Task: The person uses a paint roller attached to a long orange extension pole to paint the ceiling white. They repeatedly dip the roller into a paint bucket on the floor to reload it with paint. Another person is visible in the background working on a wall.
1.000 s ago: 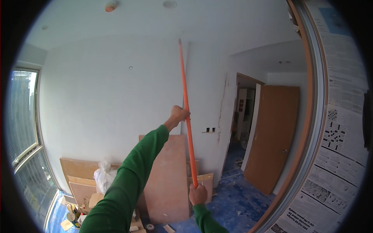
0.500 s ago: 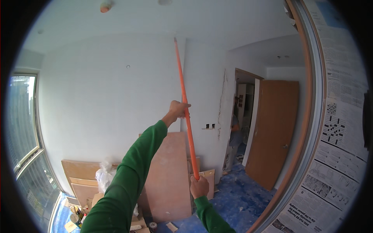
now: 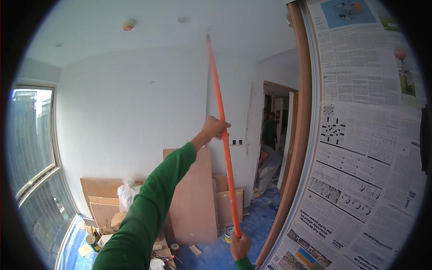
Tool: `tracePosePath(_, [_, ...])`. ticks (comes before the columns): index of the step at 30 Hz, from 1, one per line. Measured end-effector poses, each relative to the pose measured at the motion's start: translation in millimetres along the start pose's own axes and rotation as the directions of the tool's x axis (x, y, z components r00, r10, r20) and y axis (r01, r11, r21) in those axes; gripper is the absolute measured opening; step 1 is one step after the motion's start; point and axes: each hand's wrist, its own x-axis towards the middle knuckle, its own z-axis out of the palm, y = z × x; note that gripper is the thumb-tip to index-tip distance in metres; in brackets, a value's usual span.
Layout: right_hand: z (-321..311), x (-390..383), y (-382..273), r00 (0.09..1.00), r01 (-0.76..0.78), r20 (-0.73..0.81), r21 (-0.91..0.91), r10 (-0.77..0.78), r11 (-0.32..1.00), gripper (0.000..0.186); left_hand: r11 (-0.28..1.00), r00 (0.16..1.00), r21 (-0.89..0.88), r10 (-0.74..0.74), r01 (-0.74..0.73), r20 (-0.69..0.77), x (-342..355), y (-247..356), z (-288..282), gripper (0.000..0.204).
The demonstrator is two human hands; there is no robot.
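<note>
Counted: one orange pole and two hands, with two green sleeves. Two people show in one doorway. There are two window panes, two crossword grids, two dark socket holes, three round ceiling spots, one tall plywood panel, at least three other boards, one translucent plastic bag, one tape roll, one pail and at least two tins.

Orange pole, green sleeves, whitish wall, blue floor, black-and-white checkered crossword
</note>
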Motion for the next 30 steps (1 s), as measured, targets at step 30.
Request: tracePosePath(30, [-128,-197,239,0.995,-0.054,-0.053,0.379,0.08,0.924,0.024,0.945,0.97,0.248,0.176,-0.215,0.169,-315,106,147,0.037])
